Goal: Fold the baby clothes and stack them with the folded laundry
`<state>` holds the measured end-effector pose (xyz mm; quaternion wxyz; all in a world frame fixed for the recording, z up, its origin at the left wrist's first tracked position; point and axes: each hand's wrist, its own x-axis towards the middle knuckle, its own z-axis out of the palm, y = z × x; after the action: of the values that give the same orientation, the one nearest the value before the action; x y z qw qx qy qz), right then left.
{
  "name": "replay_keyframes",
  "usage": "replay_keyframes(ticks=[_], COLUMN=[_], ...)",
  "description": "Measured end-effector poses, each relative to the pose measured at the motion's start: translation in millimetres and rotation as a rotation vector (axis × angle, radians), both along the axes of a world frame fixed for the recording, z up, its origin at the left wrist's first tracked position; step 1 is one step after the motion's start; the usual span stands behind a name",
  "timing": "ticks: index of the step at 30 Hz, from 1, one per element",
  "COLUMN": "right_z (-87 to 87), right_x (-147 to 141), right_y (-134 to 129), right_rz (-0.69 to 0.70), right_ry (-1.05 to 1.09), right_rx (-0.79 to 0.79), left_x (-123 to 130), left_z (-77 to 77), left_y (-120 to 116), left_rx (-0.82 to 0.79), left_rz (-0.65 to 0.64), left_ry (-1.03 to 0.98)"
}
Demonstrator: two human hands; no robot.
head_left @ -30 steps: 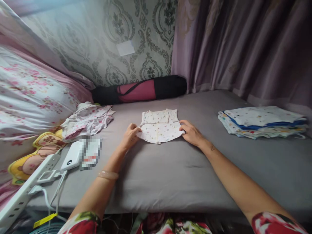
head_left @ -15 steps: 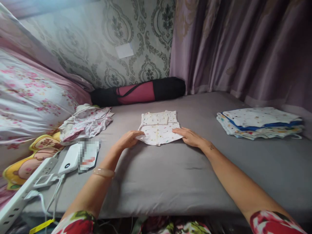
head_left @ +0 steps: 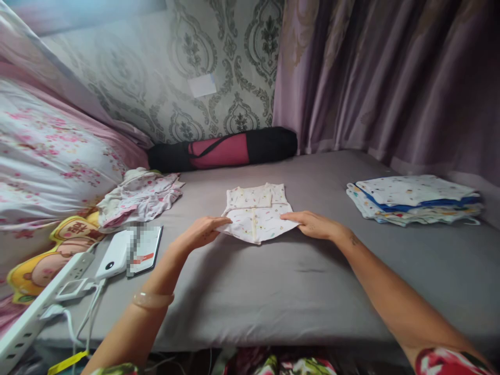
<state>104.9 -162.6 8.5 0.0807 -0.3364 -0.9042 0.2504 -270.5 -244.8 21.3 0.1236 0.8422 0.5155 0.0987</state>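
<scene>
A small white printed garment [head_left: 253, 221], partly folded, lies in the middle of the grey bed sheet [head_left: 242, 297]. My left hand [head_left: 205, 229] pinches its near left corner, with a pale bangle on the wrist behind it. At the near right corner, my right hand [head_left: 312, 224] grips the cloth between thumb and fingers. The near edge sags between both hands and looks slightly raised off the sheet. A folded flap lies across the garment's far part.
Folded clothes [head_left: 417, 192] are stacked at the right. Crumpled clothes [head_left: 146, 195] lie at the left, near a phone [head_left: 146, 255], a white power bank [head_left: 113, 258] and a power strip [head_left: 47, 297] with cables. A black and red long bag [head_left: 222, 148] rests along the wall.
Both hands have lifted the garment's near edge a little and drawn slightly apart. The view has shifted a little.
</scene>
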Motion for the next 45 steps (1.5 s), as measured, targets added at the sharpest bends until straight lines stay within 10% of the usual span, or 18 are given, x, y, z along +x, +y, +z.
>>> replay_keyframes(ticks=[12,22,31,38,45], right_z=[13.8,-9.5,-25.4,-33.0,-31.7], right_x=[11,-27,-57,-61,-66], right_y=[-27,8,49,69,66], right_rz=[0.036,-0.403,-0.642,-0.804,-0.893], right_ry=[0.044,0.476,0.341,-0.103,-0.102], right_rx=[-0.097,-0.015,0.217,0.202,0.177], left_x=[11,42,51,48,50], left_z=[-4.7,-32.2,-47.6,-61.0,-57.0], left_y=[-35,13,64,91,90], left_rx=[-0.172,0.075,0.285,0.104,0.085], left_rz=[0.081,0.532,0.667,0.945,1.004], left_ry=[-0.424,-0.957,-0.787,-0.408,-0.272])
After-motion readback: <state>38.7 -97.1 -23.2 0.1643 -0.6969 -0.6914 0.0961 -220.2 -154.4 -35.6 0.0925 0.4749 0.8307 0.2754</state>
